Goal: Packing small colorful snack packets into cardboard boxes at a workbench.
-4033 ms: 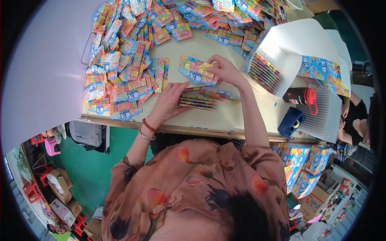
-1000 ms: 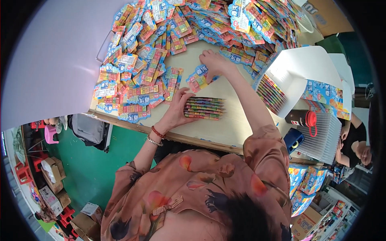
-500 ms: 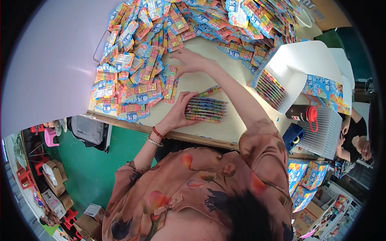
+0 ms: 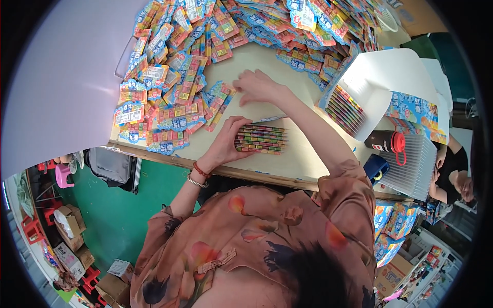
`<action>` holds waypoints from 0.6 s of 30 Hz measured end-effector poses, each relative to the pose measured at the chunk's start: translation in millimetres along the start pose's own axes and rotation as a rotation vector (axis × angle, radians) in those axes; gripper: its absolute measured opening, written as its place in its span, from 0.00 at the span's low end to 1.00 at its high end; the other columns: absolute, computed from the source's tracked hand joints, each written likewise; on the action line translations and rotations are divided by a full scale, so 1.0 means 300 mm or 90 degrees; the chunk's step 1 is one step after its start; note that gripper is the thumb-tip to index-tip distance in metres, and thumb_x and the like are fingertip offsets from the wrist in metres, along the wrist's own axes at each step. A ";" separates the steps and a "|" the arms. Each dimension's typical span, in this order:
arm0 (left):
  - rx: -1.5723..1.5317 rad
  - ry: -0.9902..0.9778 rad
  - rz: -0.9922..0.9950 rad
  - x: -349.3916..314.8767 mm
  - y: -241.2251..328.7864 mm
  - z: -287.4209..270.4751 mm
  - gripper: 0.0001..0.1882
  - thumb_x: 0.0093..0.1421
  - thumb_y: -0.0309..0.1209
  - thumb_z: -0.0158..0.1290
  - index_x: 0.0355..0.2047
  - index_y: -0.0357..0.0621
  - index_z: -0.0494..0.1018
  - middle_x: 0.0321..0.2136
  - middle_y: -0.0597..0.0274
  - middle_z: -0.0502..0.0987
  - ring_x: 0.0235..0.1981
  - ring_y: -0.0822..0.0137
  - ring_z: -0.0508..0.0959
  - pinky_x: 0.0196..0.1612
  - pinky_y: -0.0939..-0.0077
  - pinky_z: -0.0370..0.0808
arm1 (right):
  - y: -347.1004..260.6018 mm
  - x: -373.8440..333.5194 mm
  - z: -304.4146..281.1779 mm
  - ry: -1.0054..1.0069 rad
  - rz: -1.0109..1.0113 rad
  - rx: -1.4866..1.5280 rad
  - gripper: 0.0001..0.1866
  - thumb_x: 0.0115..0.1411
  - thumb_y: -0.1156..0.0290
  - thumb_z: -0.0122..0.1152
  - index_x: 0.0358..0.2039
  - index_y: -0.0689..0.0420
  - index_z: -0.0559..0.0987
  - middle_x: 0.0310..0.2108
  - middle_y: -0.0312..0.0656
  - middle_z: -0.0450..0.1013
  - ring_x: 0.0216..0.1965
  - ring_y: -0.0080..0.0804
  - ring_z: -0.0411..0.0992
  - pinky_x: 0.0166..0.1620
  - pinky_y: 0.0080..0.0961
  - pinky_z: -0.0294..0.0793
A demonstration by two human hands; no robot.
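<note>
My left hand point(image 4: 229, 139) is closed around the end of a stack of flat, colourful blister packs point(image 4: 261, 139), held on edge near the table's front. The top pack point(image 4: 267, 121) of that stack tilts away from the others at a slant. Farther out, my right hand point(image 4: 258, 87) is above the table with thumb and fingers apart, slightly blurred, nothing seen in it. Closest to its fingertips lies a loose blister pack point(image 4: 220, 102) at the edge of the left-hand heap point(image 4: 179, 115).
A large heap of packs point(image 4: 277, 25) covers the table's far side. To the right are a white box point(image 4: 377, 77) holding a row of packs, a dark bottle point(image 4: 382, 141) with a red lid, a blue tape dispenser point(image 4: 375, 168) and a clear ribbed tray point(image 4: 411, 169). Another person point(image 4: 456, 167) is at far right.
My right hand has drawn back a little to the right and nearer, away from the heap. The loose pack beside it has turned to a slant. The left hand keeps its hold on the stack.
</note>
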State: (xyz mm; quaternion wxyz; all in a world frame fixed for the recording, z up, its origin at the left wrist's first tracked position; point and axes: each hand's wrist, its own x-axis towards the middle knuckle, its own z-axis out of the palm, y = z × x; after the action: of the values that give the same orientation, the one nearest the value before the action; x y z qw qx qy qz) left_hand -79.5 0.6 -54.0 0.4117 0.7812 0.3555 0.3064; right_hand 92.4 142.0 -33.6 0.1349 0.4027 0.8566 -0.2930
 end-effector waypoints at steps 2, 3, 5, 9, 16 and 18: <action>-0.026 0.002 -0.014 -0.004 0.000 0.008 0.41 0.41 0.32 0.70 0.54 0.44 0.62 0.50 0.51 0.63 0.50 0.52 0.70 0.52 0.67 0.72 | -0.039 0.023 0.012 0.221 -0.147 -0.069 0.30 0.40 0.62 0.74 0.45 0.52 0.73 0.46 0.41 0.68 0.51 0.41 0.65 0.47 0.39 0.67; -0.023 0.000 -0.011 -0.002 -0.005 0.014 0.41 0.41 0.32 0.70 0.54 0.44 0.62 0.50 0.51 0.63 0.50 0.52 0.70 0.52 0.67 0.72 | -0.064 0.057 0.021 0.205 -0.167 -0.090 0.33 0.39 0.61 0.74 0.47 0.52 0.72 0.49 0.40 0.66 0.53 0.41 0.63 0.49 0.38 0.66; -0.042 0.006 -0.011 0.000 -0.003 0.024 0.41 0.41 0.32 0.70 0.55 0.44 0.62 0.50 0.51 0.63 0.49 0.52 0.71 0.51 0.67 0.72 | -0.097 0.111 0.035 0.212 -0.189 -0.094 0.31 0.39 0.61 0.75 0.45 0.53 0.73 0.47 0.40 0.66 0.52 0.40 0.63 0.48 0.38 0.66; -0.034 -0.004 -0.023 -0.013 0.006 0.020 0.42 0.41 0.32 0.70 0.55 0.43 0.61 0.50 0.50 0.63 0.48 0.52 0.72 0.51 0.67 0.73 | -0.074 0.117 0.012 0.131 -0.183 -0.095 0.26 0.37 0.58 0.76 0.36 0.54 0.77 0.44 0.41 0.66 0.52 0.40 0.63 0.49 0.40 0.66; -0.028 0.056 -0.039 -0.080 -0.007 -0.018 0.44 0.40 0.31 0.71 0.56 0.41 0.60 0.48 0.49 0.65 0.50 0.52 0.70 0.52 0.66 0.72 | 0.141 -0.109 0.066 0.183 -0.129 0.026 0.16 0.41 0.64 0.71 0.29 0.56 0.77 0.38 0.43 0.68 0.48 0.41 0.64 0.47 0.35 0.68; -0.034 0.041 -0.053 -0.073 -0.017 -0.032 0.46 0.40 0.30 0.72 0.58 0.41 0.58 0.50 0.52 0.62 0.52 0.58 0.69 0.54 0.69 0.70 | 0.165 -0.161 0.092 0.192 -0.098 0.105 0.16 0.42 0.65 0.70 0.30 0.56 0.76 0.38 0.43 0.68 0.47 0.41 0.66 0.47 0.34 0.69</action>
State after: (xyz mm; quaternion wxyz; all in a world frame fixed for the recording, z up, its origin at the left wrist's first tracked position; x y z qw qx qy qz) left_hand -100.8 -10.9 -57.8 0.4334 0.7442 0.3921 0.3233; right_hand 161.3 120.7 -52.2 -0.0513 0.3852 0.8686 -0.3076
